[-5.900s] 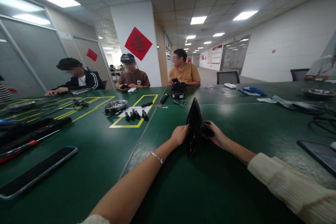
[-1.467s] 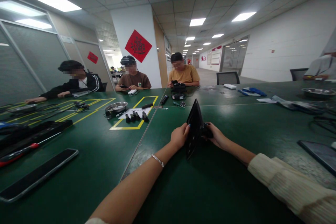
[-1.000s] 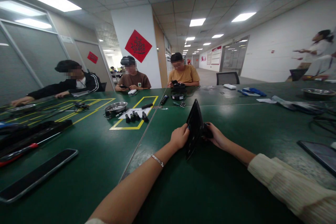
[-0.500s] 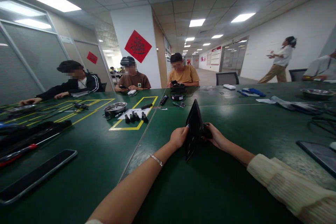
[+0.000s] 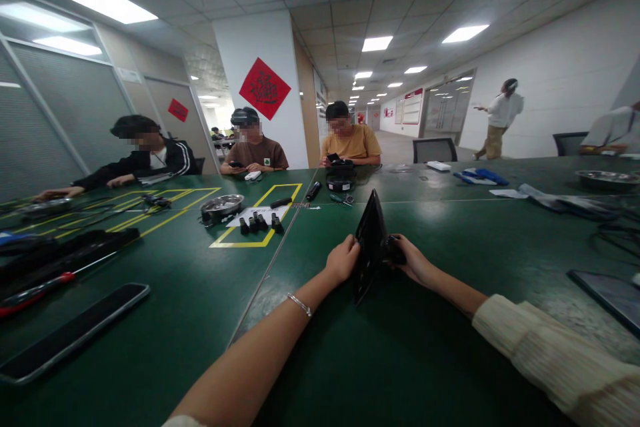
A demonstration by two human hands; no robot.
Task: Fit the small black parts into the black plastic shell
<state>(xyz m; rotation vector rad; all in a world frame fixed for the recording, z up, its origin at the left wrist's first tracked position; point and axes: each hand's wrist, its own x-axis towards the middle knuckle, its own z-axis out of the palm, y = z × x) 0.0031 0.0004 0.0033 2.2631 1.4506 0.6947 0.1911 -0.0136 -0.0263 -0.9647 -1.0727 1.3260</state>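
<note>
A flat black device, like a tablet [image 5: 369,240], stands on edge on the green table [image 5: 410,347], tilted up toward the far side. My left hand [image 5: 342,260] grips its left edge, fingers curled round it. My right hand [image 5: 411,260] is closed on its right side, over a small black part that I cannot make out. A thin bracelet [image 5: 299,303] sits on my left wrist, and a cream sleeve [image 5: 555,353] covers my right forearm.
A phone [image 5: 75,330] and a red-handled tool [image 5: 45,283] lie at the left. A yellow taped box holds several small black parts [image 5: 257,221] beside a metal bowl [image 5: 221,203]. Three people sit across the table. A dark slab [image 5: 607,290] lies at the right.
My hands and the black device have stayed put. A person in white has walked leftward along the far right wall.
</note>
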